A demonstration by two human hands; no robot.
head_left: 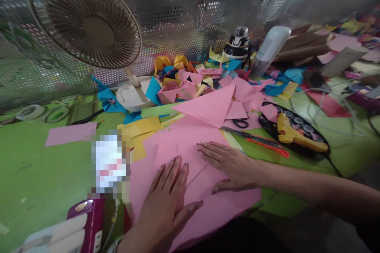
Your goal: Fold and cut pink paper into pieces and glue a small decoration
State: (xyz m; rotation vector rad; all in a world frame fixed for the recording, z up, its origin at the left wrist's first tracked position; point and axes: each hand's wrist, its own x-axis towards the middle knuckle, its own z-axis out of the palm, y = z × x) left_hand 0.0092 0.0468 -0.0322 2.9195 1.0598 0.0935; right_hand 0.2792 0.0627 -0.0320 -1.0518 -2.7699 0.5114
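Observation:
A large sheet of pink paper (231, 213) lies in front of me, with a thin dark line running across it between my hands. My left hand (168, 197) rests flat on the sheet, fingers stretched forward and thumb spread to the right. Palm down on its right part, my right hand (227, 166) points left with its fingers extended. Neither hand grips anything. Beyond the fingertips, a folded pink paper piece (208, 104) overlaps the sheet's far side. To the right of it are black-handled scissors (240, 123) and a utility knife (267, 146) with orange on it.
A desk fan (97, 35) stands at the back left against a perforated metal panel (184, 27). Folded coloured paper (190, 79) is heaped behind the sheet. At right, a yellow glue gun (297, 134) lies on a black tray. A purple case (92, 221) sits at the near left.

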